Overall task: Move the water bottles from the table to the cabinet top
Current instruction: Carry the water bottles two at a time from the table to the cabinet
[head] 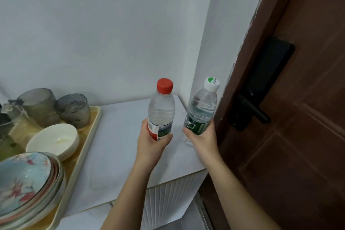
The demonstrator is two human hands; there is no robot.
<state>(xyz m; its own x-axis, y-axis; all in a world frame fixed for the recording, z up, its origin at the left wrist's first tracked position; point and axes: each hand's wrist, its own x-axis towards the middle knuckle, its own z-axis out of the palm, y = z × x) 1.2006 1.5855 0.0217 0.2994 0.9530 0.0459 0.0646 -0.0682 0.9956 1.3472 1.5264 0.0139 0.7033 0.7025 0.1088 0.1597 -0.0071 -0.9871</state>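
My left hand (151, 143) grips a clear water bottle with a red cap and red-and-white label (161, 108) around its lower half, upright above the white cabinet top (119, 136). My right hand (202, 139) grips a second water bottle with a white cap and green label (202, 107), tilted slightly right near the cabinet's right end. Its base looks close to the surface; whether it touches I cannot tell. The bottles are a short gap apart.
A cream tray (87, 145) on the cabinet's left side holds grey glasses (74, 109), a white bowl (54, 141) and stacked patterned plates (28, 183). White walls form a corner behind. A brown door (291, 117) with a black handle (250, 112) stands close on the right.
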